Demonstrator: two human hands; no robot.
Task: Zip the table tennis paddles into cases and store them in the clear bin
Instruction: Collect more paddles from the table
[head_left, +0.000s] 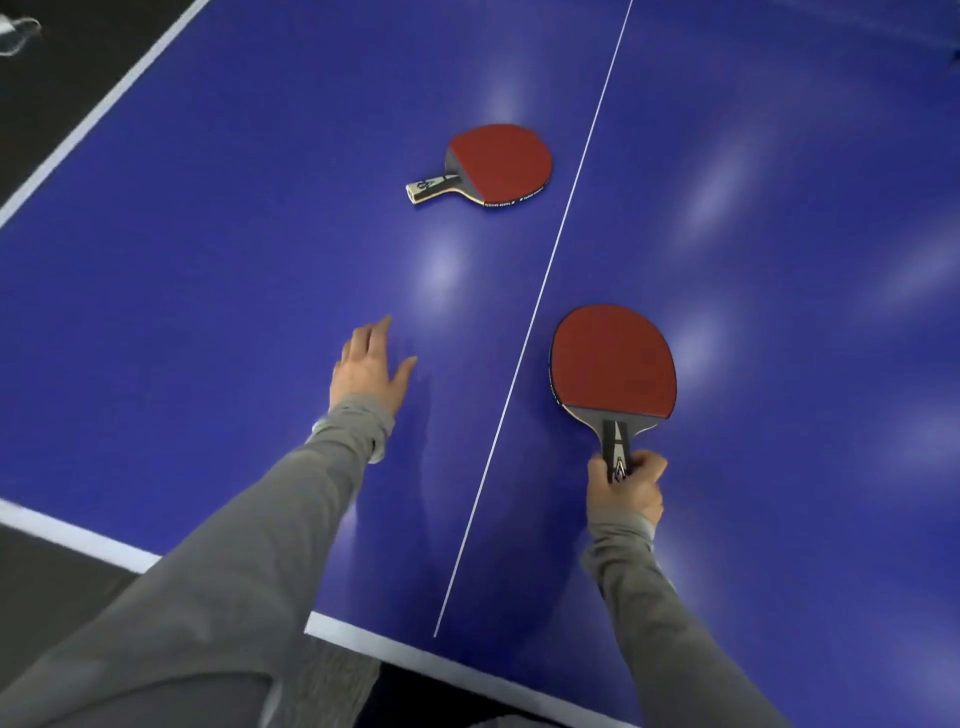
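Observation:
Two red-faced table tennis paddles are on the blue table tennis table (208, 249). The near paddle (613, 364) lies right of the white centre line, and my right hand (626, 486) is closed around the end of its handle. The far paddle (498, 163) lies flat left of the centre line, its handle pointing left. My left hand (371, 364) hovers over bare table below the far paddle, fingers apart, holding nothing. No case or clear bin is in view.
The white centre line (540, 291) runs from near to far across the table. White edge lines mark the table's left side and near end, with dark floor (62, 47) beyond. A pale object (15, 34) lies on the floor at top left.

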